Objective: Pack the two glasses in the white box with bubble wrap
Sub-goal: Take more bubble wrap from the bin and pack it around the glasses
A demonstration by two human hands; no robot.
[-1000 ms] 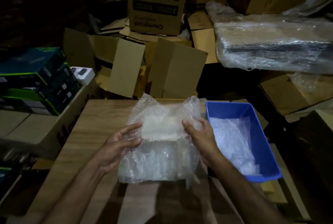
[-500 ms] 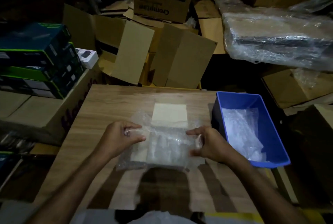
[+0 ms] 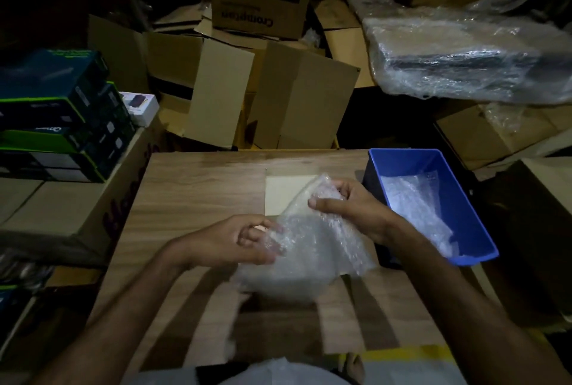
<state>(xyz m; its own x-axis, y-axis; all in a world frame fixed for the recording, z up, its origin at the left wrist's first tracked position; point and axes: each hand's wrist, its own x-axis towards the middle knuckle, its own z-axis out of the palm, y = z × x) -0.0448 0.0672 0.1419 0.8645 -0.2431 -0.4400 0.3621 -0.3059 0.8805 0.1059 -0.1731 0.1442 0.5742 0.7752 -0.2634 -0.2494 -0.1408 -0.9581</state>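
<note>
A sheet of clear bubble wrap (image 3: 309, 248) is bunched over something pale at the middle of the wooden table (image 3: 192, 192). What lies under it is hidden, and no glasses can be made out. My left hand (image 3: 244, 239) pinches the wrap's left edge. My right hand (image 3: 346, 208) grips its upper right corner, lifted above the table. Behind the wrap lies a flat white flap of the white box (image 3: 284, 192).
A blue plastic bin (image 3: 445, 168) with more bubble wrap (image 3: 418, 208) inside stands at the table's right edge. Open cardboard boxes (image 3: 278, 90) crowd behind the table. Stacked dark retail boxes (image 3: 55, 118) sit at the left. A plastic-wrapped package (image 3: 464, 53) lies at the back right.
The wrap was pressed flat over the box half a second ago. Now my right hand has raised its right corner up and back, and my left hand has shifted right along the wrap's edge.
</note>
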